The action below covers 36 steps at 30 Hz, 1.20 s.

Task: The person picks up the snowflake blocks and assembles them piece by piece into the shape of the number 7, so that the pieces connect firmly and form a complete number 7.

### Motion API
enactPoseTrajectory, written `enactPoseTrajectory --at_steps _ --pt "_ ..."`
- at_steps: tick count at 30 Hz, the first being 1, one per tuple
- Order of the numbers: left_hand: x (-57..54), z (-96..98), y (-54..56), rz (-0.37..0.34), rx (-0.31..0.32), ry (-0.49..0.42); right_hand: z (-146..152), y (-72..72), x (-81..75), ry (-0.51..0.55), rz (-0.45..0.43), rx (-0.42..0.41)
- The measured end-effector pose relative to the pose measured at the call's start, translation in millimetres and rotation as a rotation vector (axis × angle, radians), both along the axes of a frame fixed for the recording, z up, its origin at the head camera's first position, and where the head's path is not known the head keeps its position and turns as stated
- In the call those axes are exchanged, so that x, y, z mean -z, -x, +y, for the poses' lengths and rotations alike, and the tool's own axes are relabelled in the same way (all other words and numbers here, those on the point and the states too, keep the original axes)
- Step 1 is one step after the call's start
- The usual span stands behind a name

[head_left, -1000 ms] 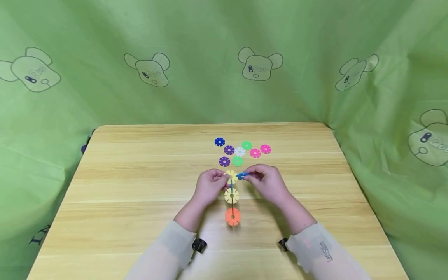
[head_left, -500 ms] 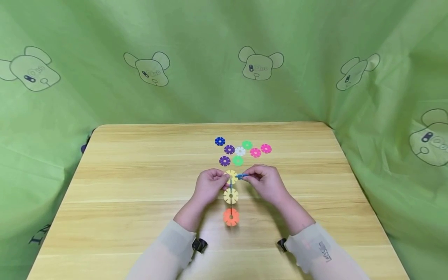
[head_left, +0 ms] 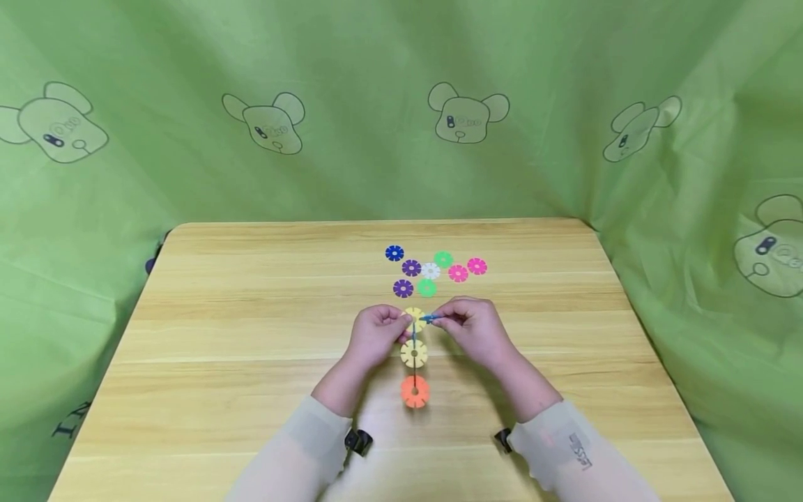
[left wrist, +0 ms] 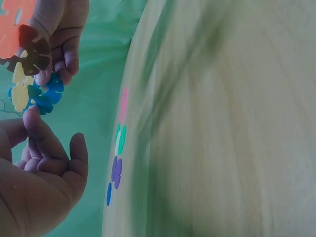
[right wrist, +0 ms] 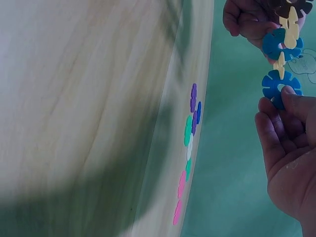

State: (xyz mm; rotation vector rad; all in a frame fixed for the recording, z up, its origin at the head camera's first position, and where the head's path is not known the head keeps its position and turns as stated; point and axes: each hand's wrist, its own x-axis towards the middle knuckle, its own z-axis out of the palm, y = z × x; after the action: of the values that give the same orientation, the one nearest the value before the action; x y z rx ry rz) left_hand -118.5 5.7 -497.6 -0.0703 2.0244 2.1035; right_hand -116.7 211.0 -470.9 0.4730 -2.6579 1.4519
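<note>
In the head view my left hand [head_left: 376, 336] pinches the top yellow slotted disc [head_left: 411, 318] of a chain of interlocking plastic discs. Below it hang an edge-on blue disc [right wrist: 274, 45], another yellow disc [head_left: 414, 353], a brown disc [left wrist: 30, 55] and an orange disc [head_left: 415, 392] at the near end. My right hand [head_left: 478, 329] pinches a second blue disc [right wrist: 272, 85] between thumb and fingers. Its edge meets the top yellow disc in the right wrist view; how deep the slots engage I cannot tell.
Loose discs lie flat on the wooden table [head_left: 251, 314] beyond the hands: dark blue [head_left: 394, 253], purple [head_left: 403, 288], white [head_left: 430, 271], green [head_left: 426, 287] and pink [head_left: 459, 273]. A green printed cloth [head_left: 364, 167] hangs behind and beside the table.
The right hand has moved slightly left, bringing its blue disc closer against the top yellow disc. That blue disc has turned more edge-on. The left hand keeps its hold, and the loose discs stay put.
</note>
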Motion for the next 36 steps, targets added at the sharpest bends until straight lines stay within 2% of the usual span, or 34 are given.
enactPoseTrajectory --at_steps 7,15,17,21,25,28,31,36 --pt "-1.3 -2.0 1.7 -0.01 0.005 -0.01 -4 0.1 -0.3 0.023 0.009 -0.005" --pt "1.8 -1.3 2.5 0.0 0.032 0.042 -5 -1.8 5.1 0.011 0.012 0.029" --pt "1.8 -0.9 2.1 0.036 0.034 0.083 -5 -2.0 6.2 0.013 0.033 0.038" --pt "0.3 -0.9 0.2 0.155 0.04 0.173 -8 -2.3 8.9 0.006 0.09 0.056" --pt "-3.3 -1.6 -1.6 0.308 0.09 0.29 -12 -2.1 10.8 -0.005 0.117 0.065" --pt "-4.8 -0.7 -2.1 0.39 0.104 0.372 -15 -2.0 11.5 -0.001 0.128 0.057" --pt "-6.3 0.4 -3.0 0.412 0.073 0.417 -17 -1.7 12.8 0.004 0.139 0.043" --pt "-10.2 0.3 -4.1 0.371 0.025 0.473 -18 -0.3 11.6 -0.014 0.11 0.006"
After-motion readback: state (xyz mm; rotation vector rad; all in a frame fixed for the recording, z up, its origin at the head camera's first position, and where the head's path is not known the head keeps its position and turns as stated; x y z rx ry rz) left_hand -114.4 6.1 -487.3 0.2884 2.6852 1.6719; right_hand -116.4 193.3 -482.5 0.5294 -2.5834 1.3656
